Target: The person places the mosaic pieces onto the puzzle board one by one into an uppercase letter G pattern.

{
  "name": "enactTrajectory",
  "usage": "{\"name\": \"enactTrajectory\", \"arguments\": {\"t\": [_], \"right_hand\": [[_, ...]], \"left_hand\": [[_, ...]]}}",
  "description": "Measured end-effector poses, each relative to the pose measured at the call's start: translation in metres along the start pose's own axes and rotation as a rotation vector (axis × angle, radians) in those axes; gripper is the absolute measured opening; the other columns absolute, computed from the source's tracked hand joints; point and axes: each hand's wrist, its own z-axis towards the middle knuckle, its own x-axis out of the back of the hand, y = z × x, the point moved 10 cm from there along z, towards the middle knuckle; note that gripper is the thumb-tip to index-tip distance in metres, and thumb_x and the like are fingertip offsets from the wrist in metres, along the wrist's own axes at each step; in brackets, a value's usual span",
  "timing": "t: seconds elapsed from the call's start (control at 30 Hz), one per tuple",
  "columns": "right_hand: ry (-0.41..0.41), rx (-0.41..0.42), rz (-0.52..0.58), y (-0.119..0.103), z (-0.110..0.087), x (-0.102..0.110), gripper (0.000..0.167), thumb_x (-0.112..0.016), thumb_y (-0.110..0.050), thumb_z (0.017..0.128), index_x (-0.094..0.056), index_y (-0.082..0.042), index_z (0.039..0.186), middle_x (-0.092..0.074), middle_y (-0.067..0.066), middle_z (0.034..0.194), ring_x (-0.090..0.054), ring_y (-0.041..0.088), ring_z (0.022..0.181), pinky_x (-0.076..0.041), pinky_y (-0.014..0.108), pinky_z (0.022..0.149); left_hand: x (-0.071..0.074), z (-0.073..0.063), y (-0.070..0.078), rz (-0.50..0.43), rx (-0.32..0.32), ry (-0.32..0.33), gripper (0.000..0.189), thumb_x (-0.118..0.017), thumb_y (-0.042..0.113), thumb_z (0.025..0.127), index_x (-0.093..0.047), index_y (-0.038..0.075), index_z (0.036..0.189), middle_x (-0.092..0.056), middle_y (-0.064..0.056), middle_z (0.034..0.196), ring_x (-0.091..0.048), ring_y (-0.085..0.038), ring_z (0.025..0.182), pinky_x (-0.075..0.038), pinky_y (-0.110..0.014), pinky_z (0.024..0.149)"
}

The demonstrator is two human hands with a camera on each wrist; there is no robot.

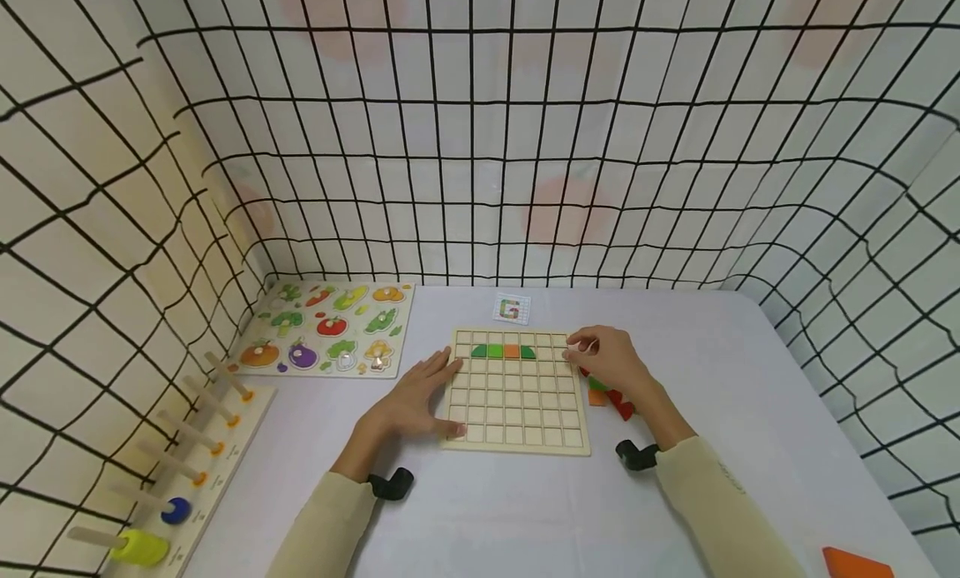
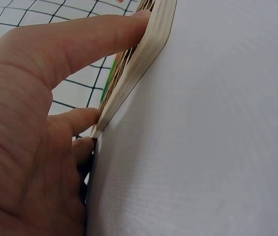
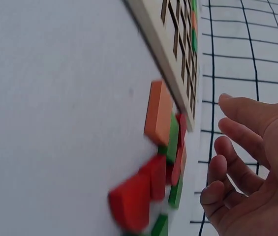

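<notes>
A wooden grid board [image 1: 514, 416] lies on the white table with a short row of green and orange tiles [image 1: 503, 351] in its second row from the back. My left hand [image 1: 408, 403] rests along the board's left side, the thumb at the near corner and fingertips touching the edge farther back. Over the board's right edge hovers my right hand [image 1: 611, 361], its fingers loosely bent; the right wrist view shows nothing between them. Beneath that hand, beside the board, is a loose heap of red blocks [image 3: 131, 204], green ones [image 3: 175, 194] and an orange block [image 3: 158, 113], partly hidden in the head view.
A small pattern card [image 1: 512, 309] lies behind the board. At the back left is a vegetable puzzle board [image 1: 326, 328]. A peg stand [image 1: 217, 478] with a few rings runs along the left side. An orange piece [image 1: 857, 564] lies at the near right. Black netting surrounds the table.
</notes>
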Motion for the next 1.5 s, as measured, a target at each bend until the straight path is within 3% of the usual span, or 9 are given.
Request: {"name": "enactTrajectory", "arguments": {"t": [0.37, 0.73, 1.03, 1.5], "right_hand": [[0.051, -0.082, -0.095, 0.049, -0.027, 0.038, 0.034, -0.076, -0.036, 0.094, -0.075, -0.010, 0.116, -0.067, 0.008, 0.100, -0.054, 0.022, 0.087, -0.045, 0.029, 0.066], [0.044, -0.162, -0.143, 0.087, -0.057, 0.051, 0.041, -0.080, -0.040, 0.088, -0.075, -0.008, 0.114, -0.068, 0.009, 0.101, -0.057, 0.024, 0.091, -0.047, 0.029, 0.070], [0.044, -0.176, -0.153, 0.090, -0.066, 0.058, 0.041, -0.083, -0.039, 0.085, -0.073, -0.004, 0.102, -0.069, 0.008, 0.092, -0.058, 0.023, 0.086, -0.045, 0.028, 0.069], [0.043, -0.162, -0.117, 0.086, -0.061, 0.054, 0.035, -0.081, -0.031, 0.088, -0.074, -0.002, 0.105, -0.068, 0.008, 0.093, -0.057, 0.021, 0.085, -0.047, 0.028, 0.070]], "left_hand": [[-0.001, 0.001, 0.003, -0.008, -0.008, 0.004, 0.111, -0.078, 0.062, 0.077, -0.025, 0.019, 0.165, -0.007, -0.004, 0.175, -0.006, -0.027, 0.163, -0.011, -0.053, 0.131], [-0.005, 0.003, 0.006, -0.007, -0.024, -0.015, 0.112, -0.078, 0.063, 0.078, -0.024, 0.019, 0.166, -0.006, -0.005, 0.175, -0.005, -0.027, 0.163, -0.010, -0.053, 0.132], [-0.004, 0.002, 0.005, 0.000, -0.008, -0.006, 0.111, -0.077, 0.062, 0.077, -0.024, 0.021, 0.166, -0.006, -0.003, 0.175, -0.005, -0.025, 0.163, -0.010, -0.052, 0.132], [0.002, -0.002, 0.004, 0.003, 0.000, -0.006, 0.111, -0.078, 0.061, 0.078, -0.024, 0.019, 0.166, -0.006, -0.005, 0.175, -0.004, -0.026, 0.163, -0.009, -0.052, 0.132]]}}
